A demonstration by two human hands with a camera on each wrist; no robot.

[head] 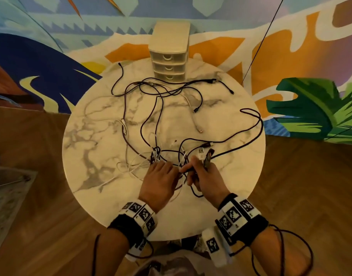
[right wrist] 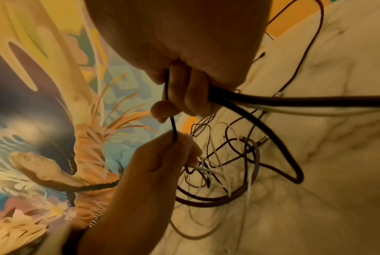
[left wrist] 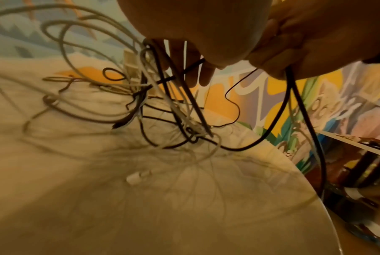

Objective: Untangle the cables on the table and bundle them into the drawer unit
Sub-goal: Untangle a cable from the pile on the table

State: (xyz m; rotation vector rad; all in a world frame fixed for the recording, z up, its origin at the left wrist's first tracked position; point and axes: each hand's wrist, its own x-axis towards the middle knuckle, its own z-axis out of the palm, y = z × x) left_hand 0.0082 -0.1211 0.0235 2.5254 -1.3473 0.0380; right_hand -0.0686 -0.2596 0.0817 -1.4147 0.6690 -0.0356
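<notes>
A tangle of dark and white cables [head: 161,124] sprawls over the round marble table [head: 95,148]. The knot of cables [head: 157,156] lies just ahead of my hands, near the front edge. My left hand [head: 161,176] reaches into it, and in the left wrist view its fingers [left wrist: 197,72] hook several dark and white strands [left wrist: 169,82]. My right hand [head: 201,172] grips a few cable ends, with USB plugs [head: 204,156] sticking up from the fist. In the right wrist view its fingers [right wrist: 184,96] curl round thick dark cables [right wrist: 271,101]. The cream drawer unit [head: 170,54] stands at the table's far edge, all three drawers closed.
A painted mural wall [head: 51,46] rises behind the table. Wooden floor [head: 300,186] surrounds it. One dark cable loop [head: 257,124] reaches the table's right rim. A rug corner [head: 9,196] lies on the floor at the left.
</notes>
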